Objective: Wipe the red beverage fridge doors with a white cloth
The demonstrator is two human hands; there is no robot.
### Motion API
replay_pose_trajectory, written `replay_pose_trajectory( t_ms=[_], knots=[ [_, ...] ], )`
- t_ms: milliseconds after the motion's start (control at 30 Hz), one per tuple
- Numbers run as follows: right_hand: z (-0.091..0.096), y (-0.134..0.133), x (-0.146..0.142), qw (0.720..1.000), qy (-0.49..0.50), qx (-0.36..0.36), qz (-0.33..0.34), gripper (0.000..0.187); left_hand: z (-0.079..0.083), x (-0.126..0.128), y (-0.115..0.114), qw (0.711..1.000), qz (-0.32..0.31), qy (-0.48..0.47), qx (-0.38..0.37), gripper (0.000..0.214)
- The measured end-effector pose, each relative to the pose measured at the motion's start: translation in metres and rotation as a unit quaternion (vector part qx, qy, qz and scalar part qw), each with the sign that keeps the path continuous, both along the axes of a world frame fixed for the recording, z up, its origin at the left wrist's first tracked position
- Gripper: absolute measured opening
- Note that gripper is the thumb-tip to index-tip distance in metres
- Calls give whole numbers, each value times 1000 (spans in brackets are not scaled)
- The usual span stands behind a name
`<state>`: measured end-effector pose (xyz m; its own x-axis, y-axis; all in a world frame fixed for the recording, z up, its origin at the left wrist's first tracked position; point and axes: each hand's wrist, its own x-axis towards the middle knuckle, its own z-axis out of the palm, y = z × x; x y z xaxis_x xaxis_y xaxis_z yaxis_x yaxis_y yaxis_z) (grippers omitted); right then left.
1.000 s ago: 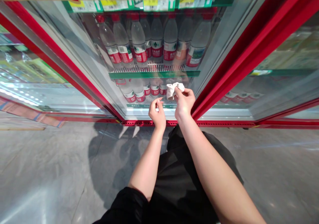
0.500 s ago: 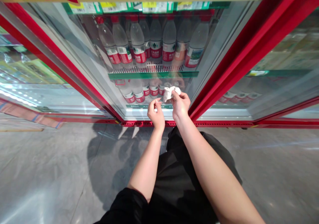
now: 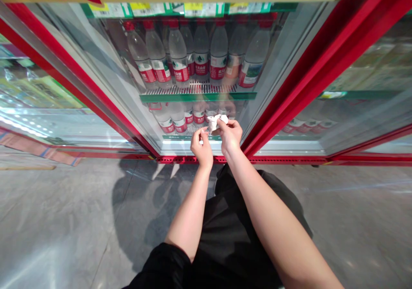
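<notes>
The white cloth [image 3: 216,121] is bunched into a small wad at the fingertips of your right hand [image 3: 230,137], low down in front of the glass door [image 3: 106,66] of the cooler and level with its lower shelf [image 3: 189,137]. Your thumb and fingers pinch it from the right and below, so most of the wad stands clear of your palm and faces the glass; whether it touches the pane cannot be told. Your left hand [image 3: 202,145] is raised just beside it, with thumb and forefinger drawn together in a pinch at the cloth's left edge – close enough to have a corner, though the picture does not show if they do. Both forearms reach forward and down, which fits how low the cloth is held.

Behind the glass stand 2 levels of water bottles [image 3: 201,53], upright, red-capped, labels turned outward. The upper row rests on a wire shelf [image 3: 193,88] with a green strip along its front, so each one shows from outside. Price tags [image 3: 199,8] run along the top. The red frame [image 3: 309,66] slants away to the right – the grey floor [image 3: 64,220] and your black clothing [image 3: 231,237] fill the foreground
</notes>
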<state>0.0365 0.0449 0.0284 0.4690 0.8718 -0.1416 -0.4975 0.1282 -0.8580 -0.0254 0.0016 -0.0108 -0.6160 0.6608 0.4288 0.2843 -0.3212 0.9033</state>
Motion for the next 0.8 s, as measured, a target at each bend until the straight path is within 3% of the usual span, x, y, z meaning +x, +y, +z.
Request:
replay_pose_trajectory(
  t_ms=[133,267,600,800],
  knots=[
    [9,2,6,999,-13,33,-23,37,4,1,-2,1000,-9,-9,3,35],
    [4,3,10,997,-13,-7,-74,35,4,0,-1,1000,-7,-10,-1,37],
    [-1,-2,-2,999,11,-35,21,40,-10,2,5,999,-22,-15,-25,32],
    [3,-5,3,999,-5,-28,34,32,-4,2,9,996,-37,-51,-70,34]
  ],
)
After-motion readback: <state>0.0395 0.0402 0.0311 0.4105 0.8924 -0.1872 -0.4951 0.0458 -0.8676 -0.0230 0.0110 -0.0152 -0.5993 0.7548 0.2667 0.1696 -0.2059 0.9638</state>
